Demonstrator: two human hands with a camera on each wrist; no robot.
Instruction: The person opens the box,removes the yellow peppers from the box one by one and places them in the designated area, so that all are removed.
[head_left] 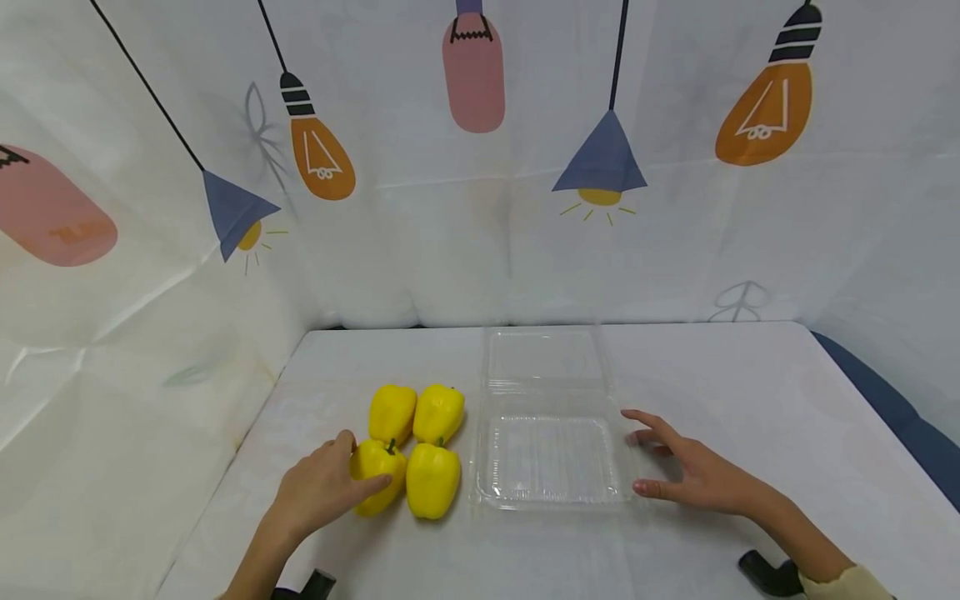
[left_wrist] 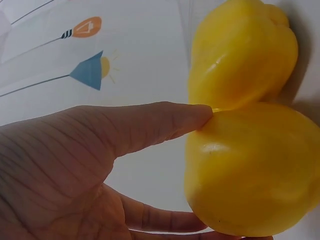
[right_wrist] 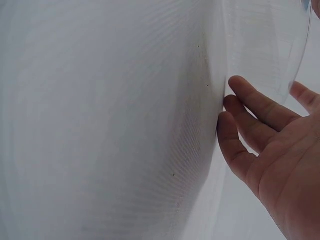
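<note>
Several yellow bell peppers stand grouped left of the table's middle. My left hand grips the front-left bell pepper, thumb on one side and fingers round the other. In the left wrist view, the thumb lies against this pepper right where it meets a neighbouring pepper. The left hand comes in from the left. A clear plastic clamshell box lies with its lid folded back, away from me. At its right edge is my right hand, fingers spread and relaxed, fingertips right at the rim.
A white table carries everything. Behind it hangs a white curtain printed with lamps and bulbs, which also runs down the left side. Past the table's right edge is a dark blue surface.
</note>
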